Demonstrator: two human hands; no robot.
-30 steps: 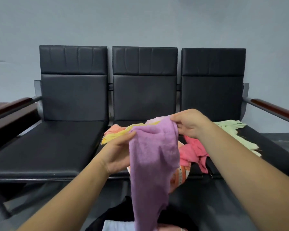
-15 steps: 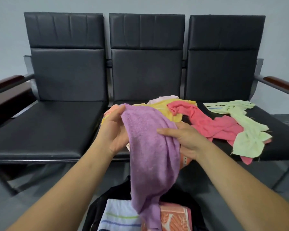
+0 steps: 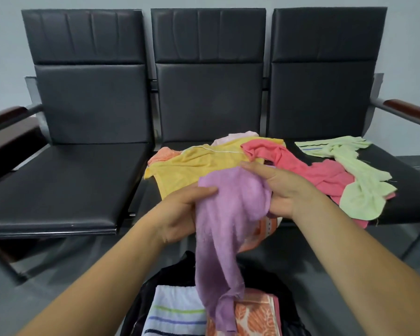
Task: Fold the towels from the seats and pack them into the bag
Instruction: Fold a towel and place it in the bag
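One purple towel (image 3: 230, 214) lower now, clamped in left hand (image 3: 177, 214) and right hand (image 3: 284, 190); two folded towels (image 3: 170, 311) in bag (image 3: 172, 272).

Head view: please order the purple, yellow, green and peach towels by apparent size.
1. purple towel, but it is nearest the camera.
2. yellow towel and green towel: alike, not ranked; yellow is partly covered.
3. peach towel, mostly hidden.

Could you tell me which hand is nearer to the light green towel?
Right. The right hand holds the purple towel just left of the light green towel; the left hand is farther left.
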